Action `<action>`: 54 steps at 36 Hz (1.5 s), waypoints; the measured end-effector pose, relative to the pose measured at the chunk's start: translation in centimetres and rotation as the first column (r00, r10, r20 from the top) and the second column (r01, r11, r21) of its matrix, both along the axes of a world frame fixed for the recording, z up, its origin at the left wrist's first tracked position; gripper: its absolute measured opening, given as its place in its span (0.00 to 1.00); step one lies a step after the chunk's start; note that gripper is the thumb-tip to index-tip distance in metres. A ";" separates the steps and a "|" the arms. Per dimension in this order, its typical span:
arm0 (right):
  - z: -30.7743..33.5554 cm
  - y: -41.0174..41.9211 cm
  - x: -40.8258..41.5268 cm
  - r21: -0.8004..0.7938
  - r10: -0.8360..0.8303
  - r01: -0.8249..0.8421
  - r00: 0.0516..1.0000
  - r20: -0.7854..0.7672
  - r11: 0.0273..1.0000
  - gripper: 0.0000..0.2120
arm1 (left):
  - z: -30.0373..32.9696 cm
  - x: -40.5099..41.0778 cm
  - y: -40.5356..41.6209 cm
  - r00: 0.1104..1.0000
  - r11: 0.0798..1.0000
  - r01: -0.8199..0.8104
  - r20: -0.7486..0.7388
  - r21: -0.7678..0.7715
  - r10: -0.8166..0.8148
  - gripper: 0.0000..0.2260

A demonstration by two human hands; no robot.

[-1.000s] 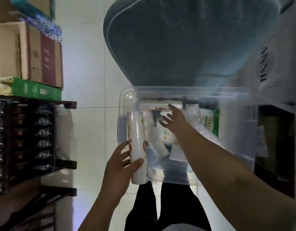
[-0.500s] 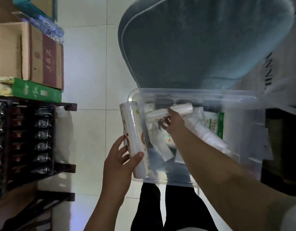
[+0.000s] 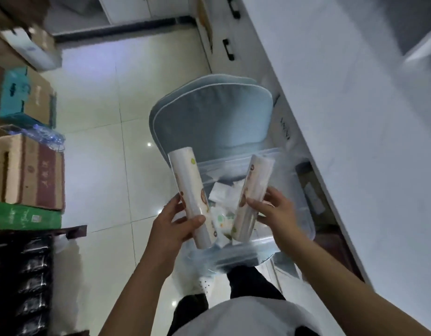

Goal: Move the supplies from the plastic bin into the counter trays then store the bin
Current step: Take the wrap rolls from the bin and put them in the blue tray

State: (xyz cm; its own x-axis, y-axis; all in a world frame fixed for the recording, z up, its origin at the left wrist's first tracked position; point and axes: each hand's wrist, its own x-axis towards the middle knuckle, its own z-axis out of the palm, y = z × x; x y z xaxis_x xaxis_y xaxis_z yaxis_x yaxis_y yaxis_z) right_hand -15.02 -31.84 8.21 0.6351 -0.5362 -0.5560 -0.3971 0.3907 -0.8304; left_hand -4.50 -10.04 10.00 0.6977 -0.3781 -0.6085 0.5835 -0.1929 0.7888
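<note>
A clear plastic bin (image 3: pixel 304 212) sits below my hands, against a blue cushioned chair. Several white packets (image 3: pixel 224 192) lie inside it. My left hand (image 3: pixel 175 226) grips a white printed roll (image 3: pixel 190 190) near its lower end, held above the bin's left side. A second white roll (image 3: pixel 253 190) stands tilted over the bin's middle, with my right hand (image 3: pixel 275 209) curled round its lower half. Both rolls point away from me, side by side and apart.
The blue chair (image 3: pixel 212 117) stands just beyond the bin. A white counter (image 3: pixel 355 117) runs along the right. Cardboard boxes (image 3: pixel 28 170) and a dark rack of bottles (image 3: pixel 23 275) line the left. Pale tiled floor (image 3: pixel 100 166) lies between.
My right hand has lifted a second roll out of the bin. My left hand has raised its roll too. The view has pulled back and up, showing the counter.
</note>
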 end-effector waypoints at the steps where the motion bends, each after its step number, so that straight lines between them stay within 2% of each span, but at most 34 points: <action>1: 1.6 0.2 -1.4 -0.042 -0.032 0.033 0.999 0.025 0.999 0.20 | 0.5 -0.4 -0.2 0.999 0.998 0.054 0.008 -0.030 -0.054 0.25; 4: 5.8 1.5 -6.2 -0.157 -0.146 0.159 0.985 0.096 0.975 0.20 | 1.7 -1.9 -1.2 0.978 0.970 0.208 0.007 -0.126 -0.209 0.22; 8: 9.3 4.4 -12.9 -0.270 -0.313 0.348 0.935 0.166 0.898 0.18 | 2.4 -4.3 -2.8 0.916 0.889 0.396 0.025 -0.232 -0.401 0.29; 12: 11.6 7.4 -20.1 -0.405 -0.475 0.486 0.869 0.135 0.774 0.19 | 2.9 -7.9 -5.3 0.786 0.737 0.603 0.070 -0.305 -0.614 0.25; 17: 15.1 10.8 -29.0 -0.520 -0.622 0.602 0.766 0.162 0.606 0.19 | 4.5 -14.0 -8.5 0.634 0.563 0.736 0.089 -0.377 -0.768 0.35; 25: 18.6 15.3 -40.6 -0.559 -0.817 0.765 0.522 0.245 0.321 0.28 | 8.8 -24.9 -11.9 0.390 0.301 0.864 0.159 -0.403 -0.907 0.34; 28: 18.7 16.1 -44.8 -0.554 -0.852 0.788 0.463 0.244 0.270 0.29 | 9.9 -28.8 -12.3 0.340 0.251 0.886 0.177 -0.390 -0.924 0.32; 32: 18.6 15.6 -50.3 -0.579 -0.855 0.785 0.440 0.273 0.219 0.26 | 10.4 -33.6 -13.0 0.289 0.205 0.905 0.182 -0.373 -0.940 0.29; 39: 18.9 13.5 -62.3 -0.659 -0.834 0.720 0.488 0.258 0.218 0.25 | 10.7 -44.5 -15.5 0.262 0.182 0.921 0.201 -0.345 -0.944 0.25; 42: 19.2 13.3 -68.5 -0.721 -0.826 0.661 0.513 0.232 0.208 0.26 | 10.7 -49.6 -16.8 0.216 0.137 0.932 0.209 -0.336 -0.954 0.25; 47: 18.9 13.2 -78.6 -0.852 -0.843 0.470 0.534 0.066 0.231 0.24 | 10.5 -56.6 -18.8 0.174 0.096 0.953 0.257 -0.289 -0.951 0.24; 50: 17.9 13.0 -83.0 -0.886 -0.821 0.327 0.562 -0.097 0.329 0.25 | 10.2 -59.5 -19.5 0.185 0.113 0.954 0.246 -0.279 -0.951 0.26; 54: 16.0 12.6 -86.1 -0.815 -0.630 -0.011 0.627 -0.457 0.580 0.28 | 10.2 -61.8 -19.7 0.196 0.138 0.958 0.225 -0.250 -0.954 0.33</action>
